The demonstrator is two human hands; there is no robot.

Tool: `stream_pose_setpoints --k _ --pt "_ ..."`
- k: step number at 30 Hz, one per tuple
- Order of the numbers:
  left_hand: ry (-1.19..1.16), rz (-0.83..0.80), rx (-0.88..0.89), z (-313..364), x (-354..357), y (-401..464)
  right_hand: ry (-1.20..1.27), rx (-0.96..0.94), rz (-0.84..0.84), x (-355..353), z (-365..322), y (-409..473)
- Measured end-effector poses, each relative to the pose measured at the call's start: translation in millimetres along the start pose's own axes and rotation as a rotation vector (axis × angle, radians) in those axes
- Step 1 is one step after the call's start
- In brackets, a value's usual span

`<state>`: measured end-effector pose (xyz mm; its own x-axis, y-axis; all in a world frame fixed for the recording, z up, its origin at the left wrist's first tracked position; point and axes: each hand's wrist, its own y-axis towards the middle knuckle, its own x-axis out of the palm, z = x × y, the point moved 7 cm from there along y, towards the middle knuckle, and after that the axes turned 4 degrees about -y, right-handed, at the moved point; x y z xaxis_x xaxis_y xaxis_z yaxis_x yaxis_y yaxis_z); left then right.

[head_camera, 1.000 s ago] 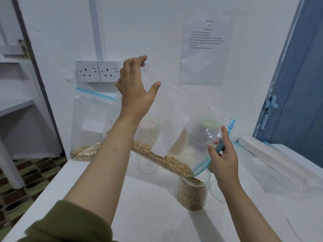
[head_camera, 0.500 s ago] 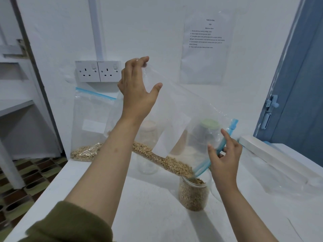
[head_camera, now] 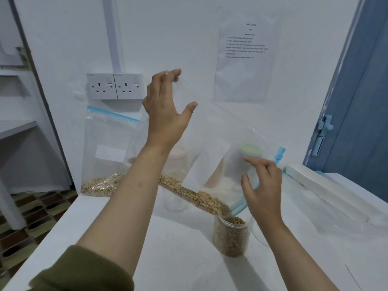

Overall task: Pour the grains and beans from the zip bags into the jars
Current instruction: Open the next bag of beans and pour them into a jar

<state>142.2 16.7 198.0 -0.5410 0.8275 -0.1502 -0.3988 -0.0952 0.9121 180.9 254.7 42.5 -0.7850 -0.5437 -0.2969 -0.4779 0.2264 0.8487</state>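
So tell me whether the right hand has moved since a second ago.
Yes. The right hand has risen slightly toward the green-lidded jar, its fingers now splayed.
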Motion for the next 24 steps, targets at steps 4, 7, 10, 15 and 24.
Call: stream_pose_setpoints --k 4,7,10,15,24 --pt "0.001 -0.001 -0.001 -0.8 0.8 0.0 -0.031 -0.12 -0.063 3.3 -22.5 25.6" --pt "0.007 0.0 0.0 -1.7 0.9 -0.3 -0.077 -0.201 -0.109 6.4 -36.9 45.5" --pt "0.015 -0.001 0.005 -1.1 1.7 0.5 -0.147 -0.254 -0.187 13.4 -44.6 62.9" --pt "0.015 -0.006 0.011 1.0 2.4 1.3 -0.158 -0.235 -0.266 17.4 -46.8 72.2" --pt "0.028 -0.017 0.017 3.4 4.8 1.9 -0.22 -0.304 -0.191 12.3 -43.3 75.4"
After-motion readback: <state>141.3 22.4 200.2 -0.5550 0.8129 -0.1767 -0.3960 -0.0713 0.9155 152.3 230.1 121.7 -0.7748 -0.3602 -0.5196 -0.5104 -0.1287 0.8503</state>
